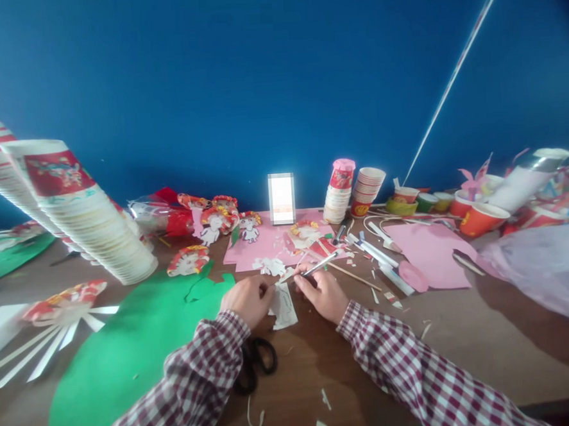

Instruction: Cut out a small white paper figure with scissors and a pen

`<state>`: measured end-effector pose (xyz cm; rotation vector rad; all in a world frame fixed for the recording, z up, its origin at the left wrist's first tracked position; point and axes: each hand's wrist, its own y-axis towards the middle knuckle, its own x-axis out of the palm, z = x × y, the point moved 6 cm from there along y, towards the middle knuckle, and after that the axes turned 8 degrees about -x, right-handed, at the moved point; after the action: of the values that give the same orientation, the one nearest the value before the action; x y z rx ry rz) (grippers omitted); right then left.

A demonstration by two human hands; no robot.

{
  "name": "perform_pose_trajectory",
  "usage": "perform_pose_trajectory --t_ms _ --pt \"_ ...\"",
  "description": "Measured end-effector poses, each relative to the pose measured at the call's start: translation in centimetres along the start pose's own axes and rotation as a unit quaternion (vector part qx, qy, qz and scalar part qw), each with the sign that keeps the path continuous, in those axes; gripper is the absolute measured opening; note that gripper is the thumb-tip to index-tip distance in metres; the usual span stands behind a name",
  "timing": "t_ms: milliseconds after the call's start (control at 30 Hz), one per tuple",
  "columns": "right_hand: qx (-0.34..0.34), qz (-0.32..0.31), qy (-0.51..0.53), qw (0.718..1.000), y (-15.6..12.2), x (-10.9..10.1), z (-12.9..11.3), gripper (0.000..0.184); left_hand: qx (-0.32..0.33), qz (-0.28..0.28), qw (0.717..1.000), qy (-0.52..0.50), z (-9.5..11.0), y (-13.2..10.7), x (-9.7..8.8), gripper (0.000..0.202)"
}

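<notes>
We grasp one silver pen-shaped tool point(322, 262) in our right hand point(325, 295), above the middle of the desk point(300, 401). Its long axis slants: the lower end points toward our left hand point(245, 300), the upper end toward the desk's back edge and rightward. The grip is thumb and forefinger near the lower end, so most of the shaft sticks out beyond the fingers, on the far side of the hand.

One white paper piece point(285, 312) with a drawn outline lies between our hands, its long axis running roughly from back edge to front edge, slightly tilted. Our left fingers curl at its upper left edge; we cannot tell whether they pinch it or merely rest there.

One pair of black-handled scissors point(251, 363) lies toward the front edge, partly covered by our left forearm; both finger loops show. One large green sheet point(115, 358) spreads under that forearm.

We count four cup stacks: two tall ones point(97, 231) toward the desk's left edge, two shorter ones point(340, 193) near the back edge. One wooden stick point(356, 277) lies just beyond our right hand.
</notes>
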<state>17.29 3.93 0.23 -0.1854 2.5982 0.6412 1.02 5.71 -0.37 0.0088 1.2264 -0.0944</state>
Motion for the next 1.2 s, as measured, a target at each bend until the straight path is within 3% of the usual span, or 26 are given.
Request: perform_pose_trajectory --t_ms 233,333,433,500,600,700,767,967,1200 --pt "-0.040 -0.025 -0.040 0.998 -0.4 0.5 0.1 0.026 0.033 0.012 0.992 -0.123 -0.4 -0.3 -0.5 0.029" --pt "-0.032 -0.034 -0.062 0.997 -0.5 0.6 0.2 0.027 0.031 -0.049 0.970 -0.234 -0.6 -0.1 0.2 0.032" --pt "-0.026 -0.034 -0.057 0.997 -0.5 0.6 0.2 0.027 -0.025 -0.134 0.929 -0.344 -0.9 0.0 1.3 0.033" --pt "-0.022 -0.034 -0.044 0.998 -0.4 0.7 0.2 0.026 -0.062 -0.160 0.909 -0.381 -1.0 0.0 1.6 0.032" --pt "-0.017 -0.029 -0.019 0.999 -0.4 0.6 0.1 0.025 -0.041 -0.107 0.928 -0.354 -1.0 0.2 0.9 0.029" --pt "-0.004 -0.012 0.021 1.000 -0.3 0.4 0.1 0.028 0.059 0.000 0.960 -0.273 -0.5 0.1 -0.3 0.023" --pt "0.014 0.006 0.049 0.999 -0.4 0.0 0.3 0.030 0.108 0.031 0.965 -0.236 -0.2 -0.2 -0.4 0.021" --pt "0.040 -0.004 0.047 0.998 -0.6 -0.5 0.9 0.023 0.235 0.039 0.953 -0.185 1.2 -1.3 -0.4 0.015" --pt "0.038 -0.044 -0.015 0.998 -0.3 -0.7 0.4 0.015 0.281 0.013 0.948 -0.148 1.7 -1.6 0.2 0.017"
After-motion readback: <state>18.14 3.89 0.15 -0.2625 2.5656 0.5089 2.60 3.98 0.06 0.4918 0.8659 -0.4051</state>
